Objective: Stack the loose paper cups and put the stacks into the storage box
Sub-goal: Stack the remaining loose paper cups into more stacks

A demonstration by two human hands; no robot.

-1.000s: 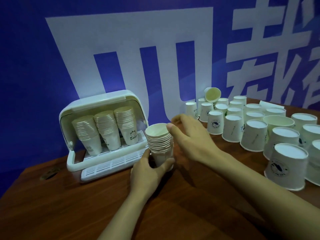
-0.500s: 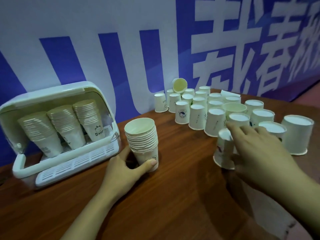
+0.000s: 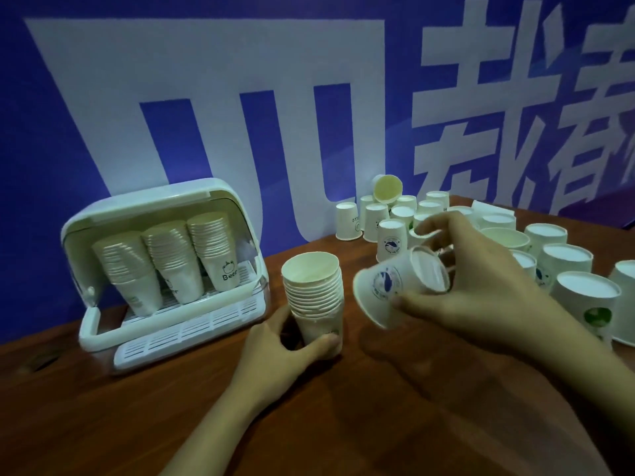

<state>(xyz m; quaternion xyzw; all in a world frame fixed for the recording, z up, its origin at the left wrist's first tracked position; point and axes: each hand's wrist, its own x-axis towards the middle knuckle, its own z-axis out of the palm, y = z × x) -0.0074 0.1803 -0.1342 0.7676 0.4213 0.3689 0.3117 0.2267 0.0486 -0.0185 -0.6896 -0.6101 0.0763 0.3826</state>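
Observation:
A stack of white paper cups [image 3: 314,293] stands upright, mouths up, on the wooden table [image 3: 343,424]. My left hand [image 3: 275,352] grips its base. My right hand [image 3: 481,290] holds a single paper cup [image 3: 388,286] with a blue logo, tilted on its side just right of the stack and above the table. The white storage box [image 3: 165,269] stands at the left with its lid raised and three cup stacks [image 3: 165,262] inside. Several loose cups [image 3: 563,266] stand upside down at the right.
A blue wall banner [image 3: 309,97] with large white characters rises right behind the table. One cup [image 3: 386,189] lies tilted on top of the far cups. A white slatted tray [image 3: 189,331] sticks out at the front of the box.
My right hand lifted one cup from the loose group and carried it left, tipping it beside the stack. My left hand kept hold of the stack. The view swung back left.

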